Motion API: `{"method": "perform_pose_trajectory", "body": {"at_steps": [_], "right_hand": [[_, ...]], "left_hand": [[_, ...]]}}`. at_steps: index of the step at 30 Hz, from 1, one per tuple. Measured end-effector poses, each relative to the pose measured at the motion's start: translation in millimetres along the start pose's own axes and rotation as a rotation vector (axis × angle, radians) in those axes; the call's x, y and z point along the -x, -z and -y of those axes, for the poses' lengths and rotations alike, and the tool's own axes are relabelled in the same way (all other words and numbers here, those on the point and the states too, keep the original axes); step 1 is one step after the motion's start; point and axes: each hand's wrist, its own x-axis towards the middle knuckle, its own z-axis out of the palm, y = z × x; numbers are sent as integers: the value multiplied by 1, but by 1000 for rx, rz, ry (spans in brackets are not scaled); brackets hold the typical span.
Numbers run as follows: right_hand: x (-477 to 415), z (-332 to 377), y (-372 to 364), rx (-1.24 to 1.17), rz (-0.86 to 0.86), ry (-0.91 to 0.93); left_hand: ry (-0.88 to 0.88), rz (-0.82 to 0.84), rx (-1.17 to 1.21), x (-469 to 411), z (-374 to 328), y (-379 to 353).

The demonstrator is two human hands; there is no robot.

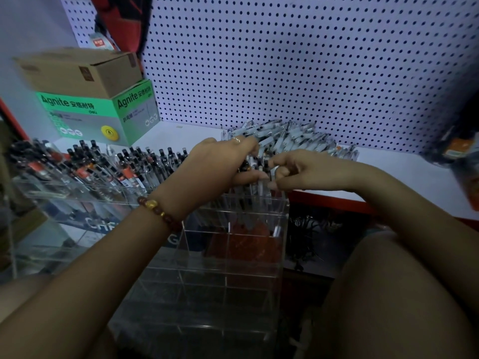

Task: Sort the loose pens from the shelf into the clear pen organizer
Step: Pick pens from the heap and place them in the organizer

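A clear pen organizer [228,257] with several compartments stands in front of the white shelf [404,174]. Its back compartments hold upright pens [255,198]. My left hand [220,164], with a bead bracelet on the wrist, grips a bunch of these pens from the left. Curled fingers of my right hand [293,172] pinch pen tops just to the right of the bunch. Behind both hands a pile of loose pens [295,137] lies on the shelf against the pegboard.
A second clear organizer [85,177] full of dark-capped pens stands at the left. A green Agnite box [103,115] with a cardboard box [80,71] on top sits at the back left. White pegboard [298,60] closes the back. The shelf has a red front edge [334,200].
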Motion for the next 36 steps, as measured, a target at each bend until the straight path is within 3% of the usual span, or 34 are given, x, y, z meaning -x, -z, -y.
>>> {"method": "perform_pose_trajectory", "body": {"at_steps": [3,7,13,19,29,31,36], "right_hand": [[-4,2,-3,163,-94,47],[-7,4,-6,109,-125,54],[-6,5,-8,-101,-86,6],[-9,8,-6,10,-108,-3],[3,6,12,-145,40,-58],[2,5,17,-123,-59,-57],[-22,0,26,-145,-501,-61]], "left_hand": [[19,27,-24,0,1,1],[17,56,-24,-1,0,-1],[14,87,54,0,-3,1],[-32,120,162,-4,-4,6],[70,161,365,-2,7,13],[104,140,390,0,13,17],[171,63,430,1,33,33]]}}
